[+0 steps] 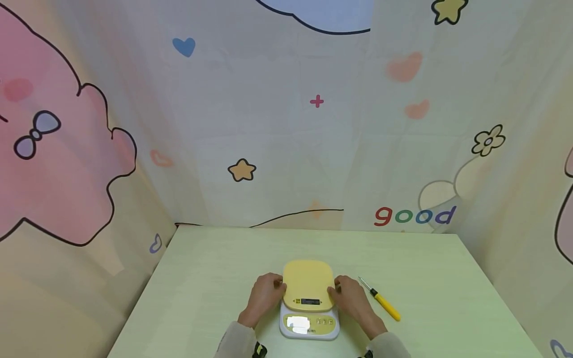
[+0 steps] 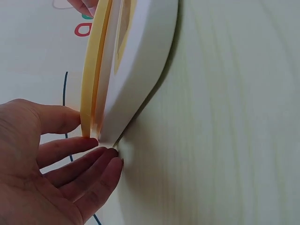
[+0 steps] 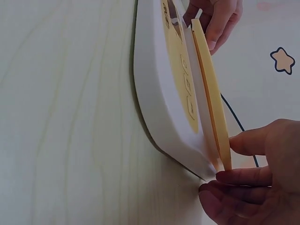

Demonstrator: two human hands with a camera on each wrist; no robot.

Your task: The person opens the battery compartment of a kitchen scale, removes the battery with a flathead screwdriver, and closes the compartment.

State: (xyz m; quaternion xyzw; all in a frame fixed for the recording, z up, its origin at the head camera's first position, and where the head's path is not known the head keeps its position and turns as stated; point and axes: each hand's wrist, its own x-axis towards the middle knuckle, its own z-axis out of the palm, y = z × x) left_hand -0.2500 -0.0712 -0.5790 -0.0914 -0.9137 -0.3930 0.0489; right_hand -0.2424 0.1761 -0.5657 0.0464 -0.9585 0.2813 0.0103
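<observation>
A kitchen scale with a white body (image 1: 286,336) sits near the front middle of the table, its display and buttons facing the person. Over the body lies its yellow weighing plate (image 1: 308,278), with a dark label at the near edge. My left hand (image 1: 267,297) pinches the plate's left edge, thumb on top and index finger beneath, the other fingertips low by the tabletop. At the opposite edge my right hand (image 1: 353,298) pinches likewise. Both wrist views show a narrow gap between the plate (image 2: 93,70) and the body (image 3: 159,84).
A screwdriver (image 1: 386,305) with a yellow and black handle lies right of my right hand, tip pointing away. The pale wood-grain table (image 1: 215,263) ends at a printed curtain (image 1: 286,124) behind, with more curtain on both sides.
</observation>
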